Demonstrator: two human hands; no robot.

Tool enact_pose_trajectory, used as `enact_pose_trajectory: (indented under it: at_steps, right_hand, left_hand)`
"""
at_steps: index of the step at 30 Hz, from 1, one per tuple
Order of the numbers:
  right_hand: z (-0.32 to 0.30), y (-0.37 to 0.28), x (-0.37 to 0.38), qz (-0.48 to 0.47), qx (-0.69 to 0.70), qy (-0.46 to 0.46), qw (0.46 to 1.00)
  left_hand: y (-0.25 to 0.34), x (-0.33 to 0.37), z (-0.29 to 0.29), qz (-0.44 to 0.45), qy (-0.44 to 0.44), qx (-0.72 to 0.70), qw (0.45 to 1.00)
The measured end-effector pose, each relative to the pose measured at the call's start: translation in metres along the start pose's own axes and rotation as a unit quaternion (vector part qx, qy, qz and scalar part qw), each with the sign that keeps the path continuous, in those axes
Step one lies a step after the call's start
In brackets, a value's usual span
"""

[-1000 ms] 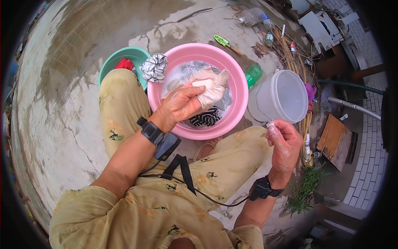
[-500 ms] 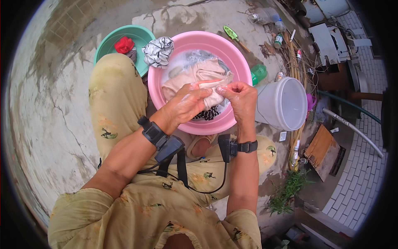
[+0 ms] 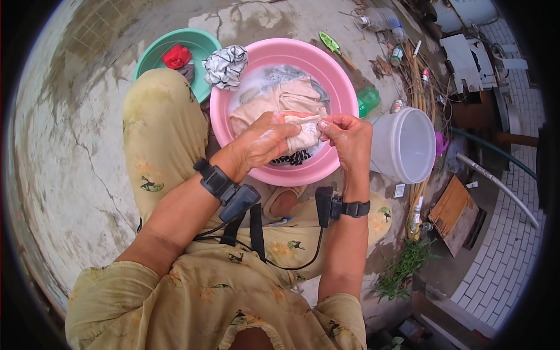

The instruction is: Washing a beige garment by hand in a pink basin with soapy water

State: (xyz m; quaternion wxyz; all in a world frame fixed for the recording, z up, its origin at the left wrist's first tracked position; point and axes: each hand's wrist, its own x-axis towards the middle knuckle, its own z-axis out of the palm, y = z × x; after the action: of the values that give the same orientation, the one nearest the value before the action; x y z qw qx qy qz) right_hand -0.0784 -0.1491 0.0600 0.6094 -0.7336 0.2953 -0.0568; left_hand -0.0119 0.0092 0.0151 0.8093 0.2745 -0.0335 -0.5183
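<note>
Over a pink basin (image 3: 341, 157) of soapy water, I hold a wet beige garment (image 3: 286, 96) with both hands. My left hand (image 3: 265, 140) is closed around a gathered fold of it, with suds on the skin. Opposite, my right hand (image 3: 349, 133) pinches the fold's right edge between thumb and fingers. The rest of the garment lies in the basin among suds and grey cloth. A black-and-white patterned cloth (image 3: 294, 157) shows beneath my hands. A bunched white cloth with dark lines (image 3: 226, 67) rests over the basin's left rim.
A green basin (image 3: 149, 55) at the left holds a red cloth (image 3: 177, 56) and a greyish one. A whitish bucket (image 3: 388, 143) stands right of the pink basin, near a green bottle (image 3: 367, 101). Beyond lie a green-headed brush (image 3: 329, 42), sticks and plastic bottles.
My right hand has shifted slightly right, away from my left hand, still pinching the garment's edge. My left hand keeps its hold on the fold.
</note>
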Motion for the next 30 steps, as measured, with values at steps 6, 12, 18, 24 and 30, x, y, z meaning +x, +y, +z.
enact_pose_trajectory:
  at_steps: [6, 12, 18, 24, 30]
  right_hand:
    - [0.019, 0.024, -0.003, -0.369, -0.248, 0.085, 0.892]
    - [0.040, 0.025, -0.019, -0.377, -0.466, 0.049, 0.799]
    - [0.009, 0.012, -0.001, -0.045, -0.102, -0.027, 0.993]
    - [-0.007, 0.035, 0.019, -0.114, -0.055, 0.111, 0.986]
    - [0.015, 0.044, 0.011, -0.094, 0.119, 0.099, 0.983]
  left_hand:
    - [-0.004, 0.006, 0.002, 0.048, 0.053, -0.020, 0.997]
    - [-0.001, -0.002, -0.001, 0.017, 0.117, 0.230, 0.966]
    - [0.008, -0.009, 0.007, 0.074, 0.057, 0.412, 0.906]
    - [0.001, 0.000, 0.008, 0.069, 0.035, 0.219, 0.973]
    - [0.003, 0.000, 0.012, 0.079, 0.083, 0.102, 0.988]
